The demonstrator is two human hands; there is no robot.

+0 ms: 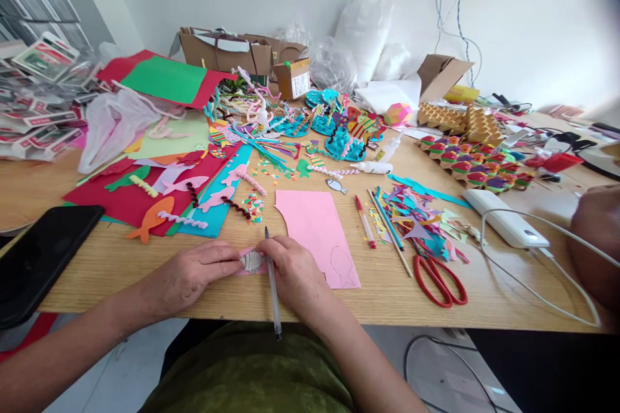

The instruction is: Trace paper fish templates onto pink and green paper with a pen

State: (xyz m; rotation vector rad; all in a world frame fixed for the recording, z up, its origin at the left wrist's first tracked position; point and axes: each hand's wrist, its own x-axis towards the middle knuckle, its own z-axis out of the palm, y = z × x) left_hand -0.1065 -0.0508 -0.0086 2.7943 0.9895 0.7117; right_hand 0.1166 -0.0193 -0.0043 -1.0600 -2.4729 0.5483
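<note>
My left hand [194, 274] lies on the wooden table [387, 297] with its fingers pressed flat on a small fish-shaped template [252, 262] over a pink paper scrap. My right hand [290, 271] is closed round a pen [272, 284] whose tip points away from me, and its fingers also touch the template. A larger pink sheet [314, 232] with a fish outline drawn near its corner lies just right of my right hand.
Red-handled scissors [438, 277], pencils and paper scraps lie to the right. A black phone [43, 258] sits at the left edge. A white power bank [504, 222] with cable, painted egg cartons [475, 164], paper fish, pipe cleaners and boxes fill the back. Another person's hand [598, 239] shows at right.
</note>
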